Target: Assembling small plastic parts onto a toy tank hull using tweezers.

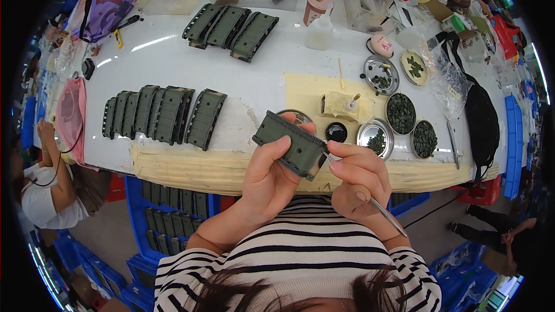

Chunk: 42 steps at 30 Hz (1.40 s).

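Observation:
My left hand is closed around a dark green rectangular plastic casing, thumb on its face and fingers behind. The casing is tilted above the table's front edge and has ribbed edges and a small hole. My right hand grips slim metal tweezers, whose tip meets the casing's right edge. Whether the tip holds anything is too small to tell. Just beyond my hands are a small black round pot and a metal dish with small dark green pieces.
Similar casings stand in a row at left and a group farther back. Bowls of green pieces are at right, near a second pair of tweezers. A white squeeze bottle stands behind. Blue trays sit below.

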Motion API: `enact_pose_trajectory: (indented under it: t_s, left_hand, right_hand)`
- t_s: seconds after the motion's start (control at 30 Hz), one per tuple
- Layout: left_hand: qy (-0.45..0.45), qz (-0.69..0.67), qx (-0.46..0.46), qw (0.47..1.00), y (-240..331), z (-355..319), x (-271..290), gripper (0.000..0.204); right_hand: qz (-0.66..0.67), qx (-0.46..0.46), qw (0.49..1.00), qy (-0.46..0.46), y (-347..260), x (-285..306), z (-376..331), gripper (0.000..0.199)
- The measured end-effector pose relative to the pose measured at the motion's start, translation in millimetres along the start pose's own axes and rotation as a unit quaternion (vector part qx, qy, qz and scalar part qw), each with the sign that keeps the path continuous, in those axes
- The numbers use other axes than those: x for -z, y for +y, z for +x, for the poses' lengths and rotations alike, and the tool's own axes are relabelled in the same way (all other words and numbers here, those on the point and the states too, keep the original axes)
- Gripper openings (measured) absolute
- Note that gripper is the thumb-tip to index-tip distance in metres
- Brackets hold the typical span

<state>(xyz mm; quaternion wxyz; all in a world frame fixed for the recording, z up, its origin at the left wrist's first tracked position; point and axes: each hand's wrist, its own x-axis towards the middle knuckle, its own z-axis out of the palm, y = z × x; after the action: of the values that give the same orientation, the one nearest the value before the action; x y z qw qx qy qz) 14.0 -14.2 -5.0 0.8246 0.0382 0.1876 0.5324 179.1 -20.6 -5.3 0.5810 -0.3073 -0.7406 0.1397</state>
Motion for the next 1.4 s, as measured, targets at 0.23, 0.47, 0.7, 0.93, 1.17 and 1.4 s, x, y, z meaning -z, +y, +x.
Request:
enact_pose_trajectory:
  t_s: [0.23, 0.47, 0.7, 0.93, 1.17, 1.4]
  left_hand:
    - [0.002, 0.003, -0.005, 1.000, -0.9, -0.1, -0.1, 0.035]
    - [0.004, 0.011, -0.005, 1.000, 1.0, 0.5, 1.1, 0.038]
    - [-0.003, 0.007, 0.000, 1.000, 2.2, 1.5, 3.9, 0.037]
    - [-0.002, 0.010, 0.008, 1.000, 3.3, 2.6, 4.3, 0.038]
    - [-0.013, 0.012, 0.007, 1.000, 3.7, 3.0, 4.9, 0.038]
    - [-0.007, 0.022, -0.007, 1.000, 2.7, 0.8, 3.8, 0.038]
  right_hand:
    - [-0.001, 0.002, 1.000, -0.001, -0.1, -1.1, -1.2, 0.032]
    - [0.012, 0.006, 1.000, -0.020, 1.1, 2.9, -0.7, 0.033]
    - [0.021, 0.002, 0.999, -0.027, 2.0, 3.6, -0.6, 0.034]
    - [0.027, -0.001, 0.999, -0.034, 3.0, 6.3, 0.3, 0.031]
    - [0.031, 0.001, 0.999, -0.021, 4.8, 4.5, -0.8, 0.029]
    - [0.037, -0.001, 0.999, -0.020, 3.4, 2.4, -1.6, 0.029]
